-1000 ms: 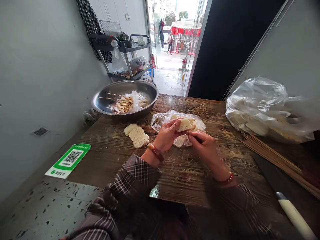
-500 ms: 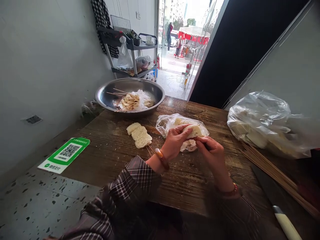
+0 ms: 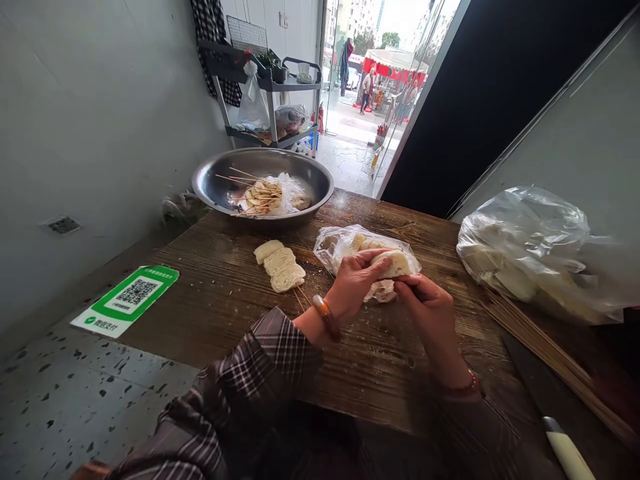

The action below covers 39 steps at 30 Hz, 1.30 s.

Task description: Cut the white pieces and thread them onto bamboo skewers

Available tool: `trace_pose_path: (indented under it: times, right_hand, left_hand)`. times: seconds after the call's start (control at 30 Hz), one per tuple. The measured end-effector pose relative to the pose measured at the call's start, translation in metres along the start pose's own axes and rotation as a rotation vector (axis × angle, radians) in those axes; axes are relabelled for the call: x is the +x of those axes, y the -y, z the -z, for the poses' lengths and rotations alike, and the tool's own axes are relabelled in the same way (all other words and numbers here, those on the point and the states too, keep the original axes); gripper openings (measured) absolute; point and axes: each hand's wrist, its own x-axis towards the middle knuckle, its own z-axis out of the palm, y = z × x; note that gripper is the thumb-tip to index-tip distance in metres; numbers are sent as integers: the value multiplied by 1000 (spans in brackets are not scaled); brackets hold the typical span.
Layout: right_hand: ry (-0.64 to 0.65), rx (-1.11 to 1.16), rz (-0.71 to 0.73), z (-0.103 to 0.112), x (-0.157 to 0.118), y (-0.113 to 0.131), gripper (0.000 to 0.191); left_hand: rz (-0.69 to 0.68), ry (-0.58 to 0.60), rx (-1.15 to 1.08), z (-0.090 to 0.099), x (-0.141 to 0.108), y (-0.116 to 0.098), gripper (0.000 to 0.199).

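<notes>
A round silver metal basin (image 3: 210, 179) sits at the far left corner of the dark brown wooden bench (image 3: 220, 327), with pale skewered slices (image 3: 263, 193) in it. A flat green-and-white card (image 3: 131, 298) lies at the near left corner. Before the basin are white oblong spongy pieces (image 3: 281, 267); right of them, a small clear plastic bag (image 3: 327, 245). Toward the right edge, brown wooden sticks (image 3: 545, 347) lie between a large clear plastic bag (image 3: 530, 230) behind and a pale-handled metal knife (image 3: 567, 453) in front.
</notes>
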Motion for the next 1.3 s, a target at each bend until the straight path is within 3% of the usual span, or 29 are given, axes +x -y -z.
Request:
trace_pose_path:
  times: [0.17,0.57,1.07,1.3]
  right_hand:
    - [83,3,-45,0,1,-3,21]
    - [26,-31,93,-2,0,-1,16]
    - [-4,-10,28,-3,1,2,12]
    - [69,26,52,-8,3,3,22]
  left_hand:
    - [-5,-46,-51,6,7,-10,40]
    - [11,-50,-85,6,7,-5,41]
    - [50,28,-12,3,1,2,38]
    - [14,-51,-9,8,11,-10,36]
